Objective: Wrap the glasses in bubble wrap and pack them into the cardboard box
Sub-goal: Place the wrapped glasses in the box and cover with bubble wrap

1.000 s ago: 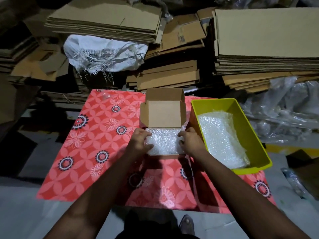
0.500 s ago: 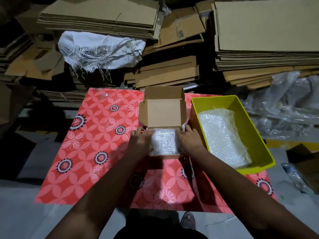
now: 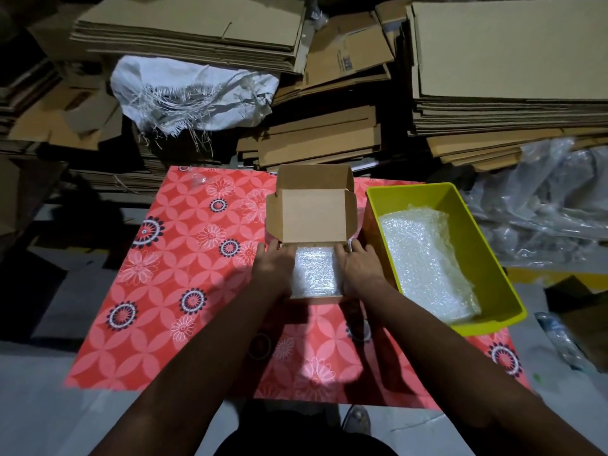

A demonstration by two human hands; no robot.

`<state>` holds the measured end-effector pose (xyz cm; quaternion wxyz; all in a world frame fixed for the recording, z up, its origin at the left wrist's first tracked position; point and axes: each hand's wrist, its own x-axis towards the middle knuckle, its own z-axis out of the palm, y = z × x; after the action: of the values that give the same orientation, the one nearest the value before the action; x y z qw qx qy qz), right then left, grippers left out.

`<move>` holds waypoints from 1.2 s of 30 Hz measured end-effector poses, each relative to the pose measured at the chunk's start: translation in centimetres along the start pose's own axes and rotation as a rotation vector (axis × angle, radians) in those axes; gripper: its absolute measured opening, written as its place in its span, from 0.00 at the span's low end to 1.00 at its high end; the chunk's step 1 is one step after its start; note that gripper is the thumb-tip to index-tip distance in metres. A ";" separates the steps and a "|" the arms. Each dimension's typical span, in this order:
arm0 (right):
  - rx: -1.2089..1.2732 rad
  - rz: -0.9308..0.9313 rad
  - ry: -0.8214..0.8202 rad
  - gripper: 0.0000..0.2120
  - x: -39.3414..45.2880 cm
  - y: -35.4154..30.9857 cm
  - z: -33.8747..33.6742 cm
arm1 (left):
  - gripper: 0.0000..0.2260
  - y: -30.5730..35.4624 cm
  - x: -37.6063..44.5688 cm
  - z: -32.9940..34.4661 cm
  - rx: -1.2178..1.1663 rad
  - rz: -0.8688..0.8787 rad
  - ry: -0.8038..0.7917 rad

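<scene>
A small cardboard box point(image 3: 314, 218) stands on the red flowered mat point(image 3: 184, 274) with its lid tipped back. Inside it lies a bundle of bubble wrap point(image 3: 316, 274); the glasses themselves are hidden by the wrap. My left hand point(image 3: 273, 268) lies over the left side of the bundle and the box edge, fingers stretched toward the lid. My right hand point(image 3: 360, 269) lies the same way over the right side. Both hands press down flat and neither grips anything.
A yellow plastic bin point(image 3: 477, 245) stands right of the box, with loose bubble wrap point(image 3: 424, 261) inside. Stacks of flattened cardboard point(image 3: 506, 60) and a white woven sack point(image 3: 194, 90) fill the back. Crumpled clear plastic point(image 3: 552, 205) lies at the right.
Both hands have slid inward and forward over the bundle, covering more of it, and their fingers now reach the lid's hinge. The bundle sits lower in the box.
</scene>
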<state>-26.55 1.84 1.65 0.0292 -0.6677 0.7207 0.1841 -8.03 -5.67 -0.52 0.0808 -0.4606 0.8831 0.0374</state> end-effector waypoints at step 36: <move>0.116 -0.075 0.086 0.28 0.6 1.6 0.0 | 0.39 -0.1 -2.2 -3.1 -0.140 0.018 -0.043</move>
<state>-28.14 1.36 1.87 0.0438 -0.6988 0.7051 0.1120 -7.06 -4.43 2.88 0.0671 -0.4564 0.8805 0.1095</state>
